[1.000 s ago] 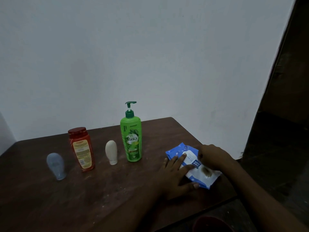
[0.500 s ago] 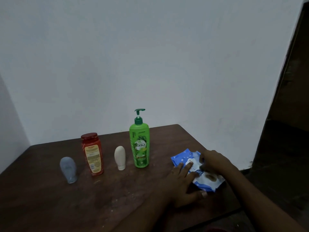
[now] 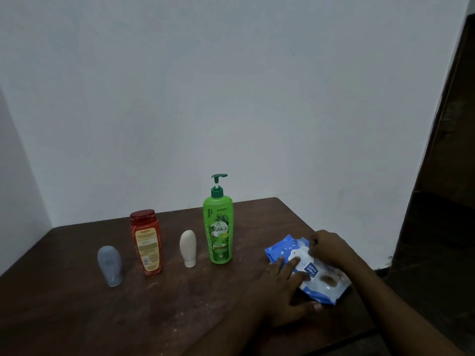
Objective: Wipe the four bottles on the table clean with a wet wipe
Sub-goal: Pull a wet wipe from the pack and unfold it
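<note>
Four bottles stand in a row on the dark wooden table (image 3: 77, 317): a grey tube (image 3: 110, 265), a red bottle (image 3: 147, 242), a small white tube (image 3: 188, 248) and a tall green pump bottle (image 3: 218, 227). To their right lies a blue and white wet wipe pack (image 3: 308, 272). My left hand (image 3: 285, 291) lies flat on the pack's near side, fingers spread, pressing it down. My right hand (image 3: 327, 246) is at the pack's far end, fingers pinched on its white flap or a wipe there; which one I cannot tell.
A white wall stands right behind the table. The table's right edge runs just past the pack, with a dark floor and a dark wooden door frame (image 3: 449, 124) beyond it.
The view has tilted and shifted, so everything sits further right and lower. My right hand has moved from the pack's middle to its far end. The left hand stays on the pack.
</note>
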